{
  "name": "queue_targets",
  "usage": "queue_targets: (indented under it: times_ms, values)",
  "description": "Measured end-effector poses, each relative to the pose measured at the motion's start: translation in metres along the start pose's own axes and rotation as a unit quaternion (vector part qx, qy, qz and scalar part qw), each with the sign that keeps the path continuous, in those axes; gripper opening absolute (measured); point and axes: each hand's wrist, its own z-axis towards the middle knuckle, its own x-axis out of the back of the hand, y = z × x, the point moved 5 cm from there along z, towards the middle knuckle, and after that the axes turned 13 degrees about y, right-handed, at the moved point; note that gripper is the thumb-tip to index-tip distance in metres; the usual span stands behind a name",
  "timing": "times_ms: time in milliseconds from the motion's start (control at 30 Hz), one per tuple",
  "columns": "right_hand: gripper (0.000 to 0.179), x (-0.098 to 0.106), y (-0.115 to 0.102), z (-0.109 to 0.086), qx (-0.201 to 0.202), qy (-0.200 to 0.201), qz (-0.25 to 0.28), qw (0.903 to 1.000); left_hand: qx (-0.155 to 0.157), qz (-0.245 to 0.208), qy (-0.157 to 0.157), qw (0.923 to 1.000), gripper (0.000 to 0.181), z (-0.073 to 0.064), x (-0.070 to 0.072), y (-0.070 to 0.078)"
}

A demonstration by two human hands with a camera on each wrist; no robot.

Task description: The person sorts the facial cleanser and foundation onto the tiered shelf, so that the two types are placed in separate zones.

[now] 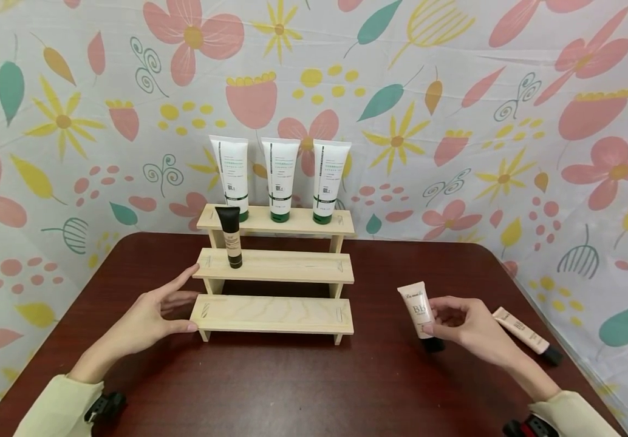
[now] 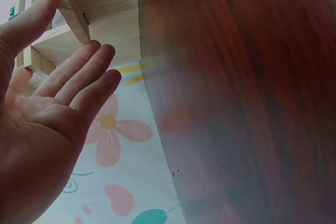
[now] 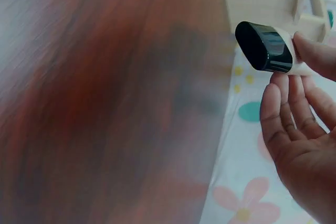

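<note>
My right hand [image 1: 467, 325] pinches a BB cream tube [image 1: 416, 305] between thumb and fingers. The tube is tilted, its black cap [image 3: 265, 48] pointing down and its pale flat end up. At the left side of a three-step wooden rack [image 1: 278, 312], my left hand [image 1: 150, 315] touches the edges with thumb and forefinger, its fingers extended in the left wrist view. A black-topped beige tube [image 1: 232, 238] stands on the middle step near its left end. Another BB cream tube [image 1: 523, 331] lies on the table beyond my right hand.
Three white tubes with green caps, the left [image 1: 232, 176], middle [image 1: 280, 176] and right [image 1: 329, 179], stand upright on the rack's top step. Everything rests on a dark red-brown table [image 1: 292, 388]. Behind it hangs a flower-patterned cloth [image 1: 314, 79].
</note>
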Motion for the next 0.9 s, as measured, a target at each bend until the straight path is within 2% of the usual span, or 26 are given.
queue_targets:
  times_ms: [200, 567, 900]
  values:
    - [0.036, -0.012, -0.023, 0.005, 0.017, 0.015, 0.002, 0.9997, 0.0, -0.006, 0.0, 1.0, 0.109, 0.001, 0.0, 0.001]
    - [0.029, -0.034, -0.058, 0.019, 0.049, 0.033, 0.03, 0.9978, 0.003, -0.001, 0.0, 1.0, 0.109, 0.001, 0.0, 0.0]
    - [0.03, -0.053, -0.084, 0.032, 0.07, 0.032, 0.038, 0.9963, 0.002, -0.001, 0.0, 1.0, 0.109, 0.001, 0.0, 0.0]
